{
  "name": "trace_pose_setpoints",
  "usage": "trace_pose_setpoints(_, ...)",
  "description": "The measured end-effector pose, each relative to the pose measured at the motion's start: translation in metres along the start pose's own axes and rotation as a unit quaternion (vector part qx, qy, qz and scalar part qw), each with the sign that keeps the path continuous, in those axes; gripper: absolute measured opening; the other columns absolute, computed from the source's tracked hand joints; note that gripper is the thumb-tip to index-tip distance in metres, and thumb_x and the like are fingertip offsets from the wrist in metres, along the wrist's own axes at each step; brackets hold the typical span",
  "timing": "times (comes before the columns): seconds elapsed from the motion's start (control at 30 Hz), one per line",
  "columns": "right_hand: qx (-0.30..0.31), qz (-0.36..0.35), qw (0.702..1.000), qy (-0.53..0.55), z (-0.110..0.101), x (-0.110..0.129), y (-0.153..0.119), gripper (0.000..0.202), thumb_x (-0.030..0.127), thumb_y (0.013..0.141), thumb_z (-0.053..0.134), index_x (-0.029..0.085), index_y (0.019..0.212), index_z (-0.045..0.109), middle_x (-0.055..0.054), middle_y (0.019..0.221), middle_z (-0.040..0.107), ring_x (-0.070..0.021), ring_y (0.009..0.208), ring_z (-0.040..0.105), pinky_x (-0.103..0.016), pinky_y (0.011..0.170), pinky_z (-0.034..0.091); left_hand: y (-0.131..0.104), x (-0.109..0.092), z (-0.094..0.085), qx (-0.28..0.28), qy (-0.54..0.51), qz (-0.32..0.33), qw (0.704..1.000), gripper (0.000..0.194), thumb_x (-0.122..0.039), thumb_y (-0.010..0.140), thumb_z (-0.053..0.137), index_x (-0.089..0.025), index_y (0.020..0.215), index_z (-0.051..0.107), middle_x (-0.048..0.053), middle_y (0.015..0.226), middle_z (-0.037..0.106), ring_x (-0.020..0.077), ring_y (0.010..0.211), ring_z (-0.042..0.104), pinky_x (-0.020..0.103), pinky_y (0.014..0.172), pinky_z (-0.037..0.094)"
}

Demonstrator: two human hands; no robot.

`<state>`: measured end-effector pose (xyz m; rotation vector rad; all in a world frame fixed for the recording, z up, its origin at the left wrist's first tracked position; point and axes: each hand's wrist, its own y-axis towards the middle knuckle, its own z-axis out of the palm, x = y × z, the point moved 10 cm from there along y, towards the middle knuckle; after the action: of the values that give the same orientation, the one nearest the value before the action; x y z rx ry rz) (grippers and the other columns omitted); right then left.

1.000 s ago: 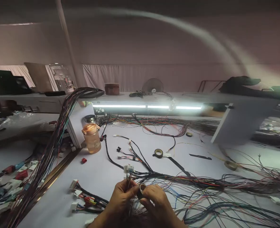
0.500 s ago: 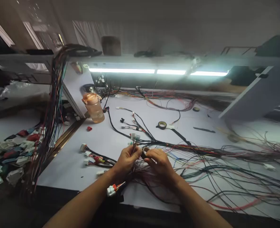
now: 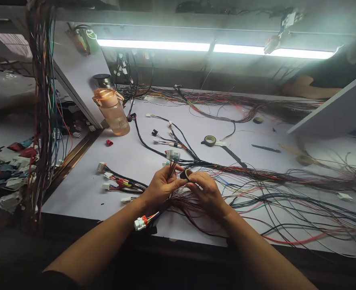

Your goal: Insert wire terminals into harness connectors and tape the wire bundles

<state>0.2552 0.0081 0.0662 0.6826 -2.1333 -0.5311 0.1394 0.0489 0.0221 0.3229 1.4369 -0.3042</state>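
Observation:
My left hand [image 3: 161,186] is closed around a bundle of thin wires [image 3: 172,167] that leads up to a pale multi-pin connector [image 3: 173,154]. In my right hand [image 3: 208,189] is a roll of black tape [image 3: 186,175], pinched by the fingers and held right beside the left thumb. Whether the tape's loose end touches the wires cannot be made out. Below my left wrist a white and orange connector [image 3: 140,223] sticks out on short coloured wires. Several sleeved branches with white connectors [image 3: 108,175] lie left of my left hand.
A peach-coloured water bottle [image 3: 113,110] stands at the back left, near a red connector [image 3: 109,142]. Another tape roll [image 3: 209,140] lies beyond my hands. Loose wires [image 3: 286,201] spread across the right side. A thick wire bundle [image 3: 42,100] hangs at the left. Another person's arm [image 3: 304,88] shows behind.
The view has tipped downward, so the bench and lamp appear higher. The tape roll has turned slightly in my right hand, showing more of its ring; my left hand still grips the wires.

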Motion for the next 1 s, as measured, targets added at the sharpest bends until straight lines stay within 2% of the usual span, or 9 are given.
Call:
trace_pose_setpoints(0.27,-0.001,0.021,0.999,0.037,0.002,-0.002,-0.001,0.013,0.028,0.095,0.052,0.021,0.089,0.061,-0.004,0.083,0.067,-0.017,0.079,0.059,-0.032,0.074,0.044,-0.001,0.001,0.002,-0.008,-0.035,-0.018,0.999,0.033,-0.032,0.073,0.078,-0.019,0.099,0.062,-0.01,0.058,0.025,0.0057,0.052,0.023,0.022,0.05,0.02)
trace_pose_setpoints(0.43,0.001,0.034,0.999,0.036,0.002,-0.003,-0.002,0.016,0.03,0.096,0.05,0.022,0.087,0.061,-0.003,0.08,0.065,-0.0163,0.075,0.057,-0.031,0.072,0.043,-0.001,-0.001,0.0,-0.02,-0.015,-0.009,1.0,0.029,-0.032,0.074,0.077,-0.018,0.093,0.061,-0.009,0.058,0.025,0.0061,0.053,0.023,0.022,0.052,0.021)
trace_pose_setpoints(0.6,-0.009,0.035,0.999,0.038,0.0,-0.003,-0.001,0.016,0.03,0.096,0.05,0.022,0.086,0.06,-0.002,0.078,0.064,-0.0163,0.075,0.057,-0.032,0.072,0.044,0.0,-0.009,0.004,-0.016,0.003,0.016,1.0,0.023,-0.032,0.075,0.075,-0.016,0.076,0.06,-0.004,0.066,0.046,0.009,0.063,0.041,0.024,0.062,0.034)
trace_pose_setpoints(0.8,-0.011,0.029,0.999,0.034,0.001,-0.002,-0.001,0.013,0.029,0.095,0.051,0.022,0.089,0.061,-0.004,0.083,0.066,-0.0172,0.08,0.059,-0.032,0.074,0.045,-0.001,-0.004,0.0,-0.031,-0.031,-0.004,0.999,0.033,-0.03,0.074,0.077,-0.02,0.101,0.061,-0.009,0.059,0.027,0.0065,0.054,0.025,0.022,0.052,0.022)
trace_pose_setpoints(0.93,-0.007,0.026,0.999,0.03,0.001,-0.001,-0.001,0.012,0.027,0.095,0.052,0.022,0.089,0.061,-0.003,0.081,0.066,-0.017,0.078,0.058,-0.032,0.072,0.044,-0.002,-0.001,0.0,-0.027,-0.02,-0.012,0.999,0.028,-0.03,0.075,0.076,-0.019,0.096,0.062,-0.009,0.059,0.026,0.0059,0.053,0.023,0.022,0.051,0.021)
trace_pose_setpoints(1.0,-0.006,0.029,0.999,0.026,0.001,-0.002,-0.001,0.013,0.027,0.095,0.051,0.022,0.088,0.061,-0.003,0.08,0.066,-0.0168,0.076,0.058,-0.031,0.071,0.044,-0.002,-0.002,0.001,-0.026,-0.014,-0.004,1.0,0.023,-0.03,0.076,0.075,-0.018,0.09,0.062,-0.008,0.059,0.03,0.006,0.054,0.027,0.022,0.052,0.024)
